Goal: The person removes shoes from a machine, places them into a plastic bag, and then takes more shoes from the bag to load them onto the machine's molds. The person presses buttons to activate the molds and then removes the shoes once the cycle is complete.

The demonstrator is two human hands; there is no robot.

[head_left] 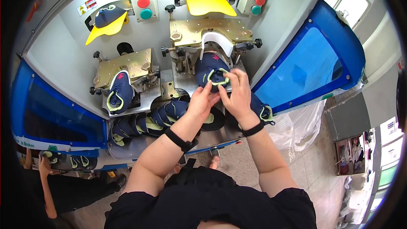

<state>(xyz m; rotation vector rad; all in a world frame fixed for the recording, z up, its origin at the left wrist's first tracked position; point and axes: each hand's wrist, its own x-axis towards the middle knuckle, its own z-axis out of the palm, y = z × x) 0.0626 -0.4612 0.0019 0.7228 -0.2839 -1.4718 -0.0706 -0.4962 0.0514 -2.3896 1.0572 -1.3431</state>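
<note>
A navy shoe upper (202, 68) with lime-green collar trim and a small red mark sits on the right-hand station of the machine, below a white curved pad (217, 42). My left hand (202, 101) holds the near left side of its collar, thumb and fingertips at the green edge. On the collar's right side, my right hand (237, 94) pinches the trim with bent fingers. A second navy upper (121, 91) rests on the left-hand station, out of my hands' reach. The underside of the held upper is hidden.
Several navy uppers (146, 121) lie in a row on the ledge, another upper (262, 109) right of my wrist. Brass clamp plates (207, 32), yellow flaps (210, 6) and button boxes (144, 3) stand beyond. Blue side panels (307, 65) flank the machine. Another person's arm (46, 182) shows lower left.
</note>
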